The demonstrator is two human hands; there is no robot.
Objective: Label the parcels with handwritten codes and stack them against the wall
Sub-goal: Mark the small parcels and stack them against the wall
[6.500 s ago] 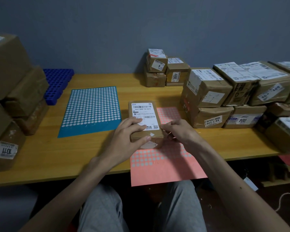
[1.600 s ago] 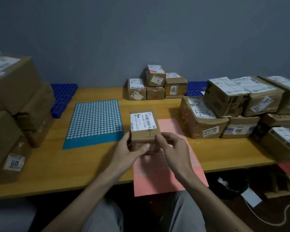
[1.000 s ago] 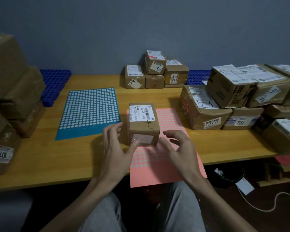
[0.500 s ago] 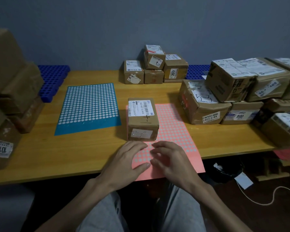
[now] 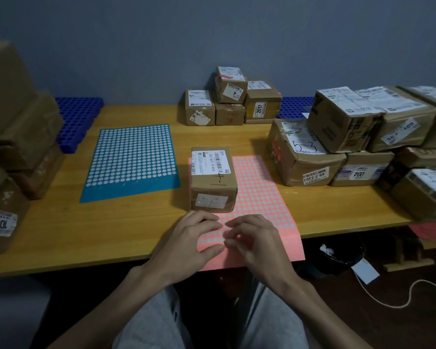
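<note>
1. Left hand (image 5: 189,244): grip loose, fingers flat on the pink sticker sheet (image 5: 262,197).
2. Right hand (image 5: 258,241): fingertips curled onto that sheet; I cannot tell whether its grip pinches anything.
3. Parcel (image 5: 213,182) marked 4-1 stands just beyond both, untouched.

Hands: two are counted, left hand (image 5: 189,245) and right hand (image 5: 256,241). Sticker sheets on the surface (image 5: 61,235): two are counted, blue sheet (image 5: 131,157) and pink sheet (image 5: 258,192). Parcels: one lone parcel (image 5: 213,177) is seen mid-surface, and four are counted in the wall stack (image 5: 230,96). At least seven are made out in the right pile (image 5: 345,117) and at least five in the left pile (image 5: 28,129); exact totals can't be resolved. Blue perforated trays: two pieces are seen, left tray (image 5: 78,119) and right tray (image 5: 297,107). One white cable (image 5: 398,302) is counted.
</note>
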